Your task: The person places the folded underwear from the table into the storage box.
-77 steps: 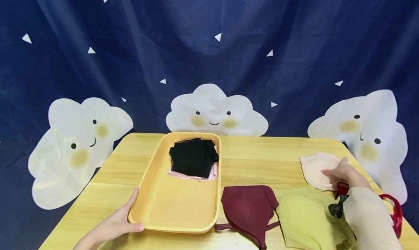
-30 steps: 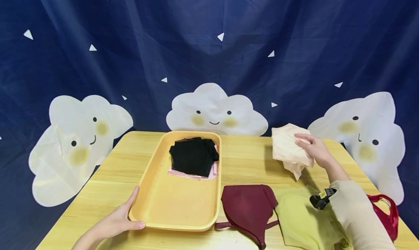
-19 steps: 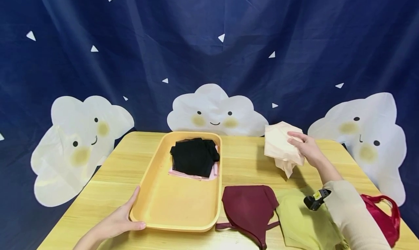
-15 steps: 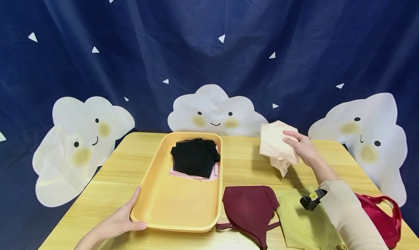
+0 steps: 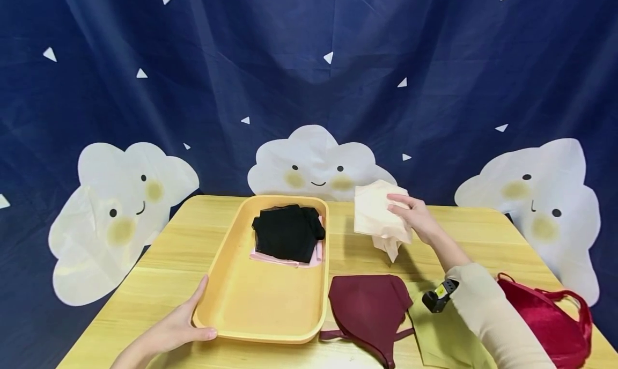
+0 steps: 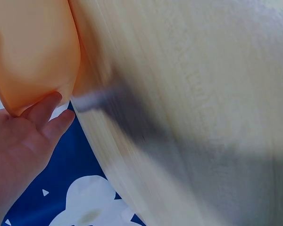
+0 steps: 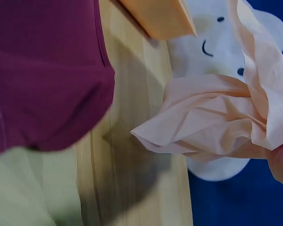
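Note:
My right hand (image 5: 412, 216) pinches pale peach underpants (image 5: 379, 213) between thumb and fingers, held above the table just right of the tray. Their lower end hangs down in folds, and the right wrist view shows the thin creased fabric (image 7: 203, 117) at the fingertips. My left hand (image 5: 169, 326) rests at the near left corner of an orange-yellow tray (image 5: 260, 310), thumb along the front wall and straight fingers along the left side. In the left wrist view its fingertips touch the tray's outside (image 6: 37, 56). Inside the tray, black folded clothing (image 5: 288, 234) lies on pink cloth (image 5: 275, 259).
A burgundy bra (image 5: 369, 310) lies close right of the tray. Beyond it is a yellow-green garment (image 5: 449, 337), partly under my right forearm. A red bra (image 5: 545, 320) lies at the right edge of the wooden table (image 5: 463, 229). A dark blue curtain (image 5: 328, 90) with clouds hangs behind.
My right hand has picked up the peach underpants from the table's right side and carried them left, towards the tray. The left hand stays at the tray's corner.

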`<state>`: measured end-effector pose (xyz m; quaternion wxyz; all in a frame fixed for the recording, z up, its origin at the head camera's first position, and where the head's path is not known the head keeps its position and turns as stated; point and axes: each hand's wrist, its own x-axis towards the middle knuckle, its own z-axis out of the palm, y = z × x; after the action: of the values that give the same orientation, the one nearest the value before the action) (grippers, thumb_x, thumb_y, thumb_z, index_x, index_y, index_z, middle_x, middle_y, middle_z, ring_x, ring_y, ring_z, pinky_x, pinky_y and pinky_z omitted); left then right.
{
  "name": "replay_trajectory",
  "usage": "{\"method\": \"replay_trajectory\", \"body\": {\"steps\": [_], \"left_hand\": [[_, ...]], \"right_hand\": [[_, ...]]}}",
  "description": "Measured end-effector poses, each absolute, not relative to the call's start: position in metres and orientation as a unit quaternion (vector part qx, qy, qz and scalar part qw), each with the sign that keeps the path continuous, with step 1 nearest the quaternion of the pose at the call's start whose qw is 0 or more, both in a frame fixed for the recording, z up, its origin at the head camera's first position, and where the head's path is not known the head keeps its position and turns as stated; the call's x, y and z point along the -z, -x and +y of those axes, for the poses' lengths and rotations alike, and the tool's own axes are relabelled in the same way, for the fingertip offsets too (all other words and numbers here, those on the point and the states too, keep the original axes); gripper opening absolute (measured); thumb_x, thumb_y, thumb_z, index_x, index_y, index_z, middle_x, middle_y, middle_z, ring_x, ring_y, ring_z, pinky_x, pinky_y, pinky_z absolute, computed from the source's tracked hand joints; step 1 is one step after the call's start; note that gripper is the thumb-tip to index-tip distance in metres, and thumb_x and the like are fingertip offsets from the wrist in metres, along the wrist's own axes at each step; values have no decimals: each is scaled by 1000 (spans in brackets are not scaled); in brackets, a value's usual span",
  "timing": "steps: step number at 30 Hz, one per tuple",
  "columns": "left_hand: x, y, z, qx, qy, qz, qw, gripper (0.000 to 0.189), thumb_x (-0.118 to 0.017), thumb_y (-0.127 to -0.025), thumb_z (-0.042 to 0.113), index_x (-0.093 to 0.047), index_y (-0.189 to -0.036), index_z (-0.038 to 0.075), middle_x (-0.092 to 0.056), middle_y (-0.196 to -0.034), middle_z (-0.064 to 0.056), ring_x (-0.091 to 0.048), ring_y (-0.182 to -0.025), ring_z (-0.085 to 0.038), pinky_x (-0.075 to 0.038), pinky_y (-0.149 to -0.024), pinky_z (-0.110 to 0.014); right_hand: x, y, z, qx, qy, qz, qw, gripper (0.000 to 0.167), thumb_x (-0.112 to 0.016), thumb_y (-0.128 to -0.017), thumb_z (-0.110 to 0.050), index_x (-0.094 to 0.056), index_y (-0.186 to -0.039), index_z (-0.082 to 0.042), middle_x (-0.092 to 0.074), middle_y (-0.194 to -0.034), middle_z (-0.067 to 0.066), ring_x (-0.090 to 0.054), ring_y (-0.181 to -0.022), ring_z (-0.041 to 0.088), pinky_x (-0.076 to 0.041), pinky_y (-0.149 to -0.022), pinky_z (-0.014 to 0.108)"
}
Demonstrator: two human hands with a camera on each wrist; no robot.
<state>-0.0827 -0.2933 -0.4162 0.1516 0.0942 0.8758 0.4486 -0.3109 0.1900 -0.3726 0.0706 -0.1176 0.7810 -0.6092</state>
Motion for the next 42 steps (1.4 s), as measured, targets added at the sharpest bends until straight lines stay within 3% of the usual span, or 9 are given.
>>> {"method": "replay_trajectory", "body": {"steps": [4,7,9,14,22,34,42], "left_hand": [[416,82,-294,-452,-97,875,147,106,-69,-81,19,15,-140,-5,9,-144,-35,-4,-130,-49,-13,-99,-51],[417,82,-294,-451,-99,875,144,106,-69,-81,20,14,-141,-6,8,-144,-35,-5,-130,-49,-20,-103,-31],[416,82,-294,-449,-99,876,145,106,-69,-81,20,13,-140,-7,8,-144,-35,-5,-130,-48,-20,-103,-30],[416,82,-294,-448,-94,877,148,106,-69,-81,20,15,-140,-7,8,-144,-36,-6,-130,-49,-14,-97,-53],[416,81,-294,-448,-101,877,138,107,-70,-80,20,15,-140,-7,7,-143,-38,-4,-129,-52,-11,-96,-61],[417,82,-294,-447,-95,877,147,107,-69,-80,21,15,-140,-7,6,-143,-37,-7,-130,-49,-13,-97,-57],[417,81,-294,-438,-100,883,135,107,-70,-79,22,13,-140,-7,4,-144,-36,-8,-130,-49,-13,-97,-59]], "right_hand": [[372,310,181,607,129,780,79,51,-56,-91,-16,-40,-134,4,-38,-136,21,-52,-95,2,-44,-79,15],[371,309,175,601,137,783,90,51,-55,-91,-17,-40,-135,3,-37,-138,20,-49,-104,10,-42,-83,17],[371,308,172,598,139,783,97,51,-55,-91,-18,-40,-136,2,-37,-139,20,-48,-106,12,-42,-83,18],[367,308,159,611,137,773,102,50,-55,-91,-17,-40,-136,0,-38,-137,20,-53,-98,7,-46,-79,19],[357,306,137,626,142,759,108,50,-54,-91,-17,-40,-137,-1,-36,-139,18,-51,-103,13,-46,-79,19],[349,302,102,662,158,721,125,50,-52,-92,-13,-38,-138,-1,-39,-134,19,-56,-90,5,-49,-75,20],[349,301,86,674,163,708,131,48,-51,-92,-11,-38,-137,-1,-38,-135,19,-56,-91,6,-48,-76,19]]}}
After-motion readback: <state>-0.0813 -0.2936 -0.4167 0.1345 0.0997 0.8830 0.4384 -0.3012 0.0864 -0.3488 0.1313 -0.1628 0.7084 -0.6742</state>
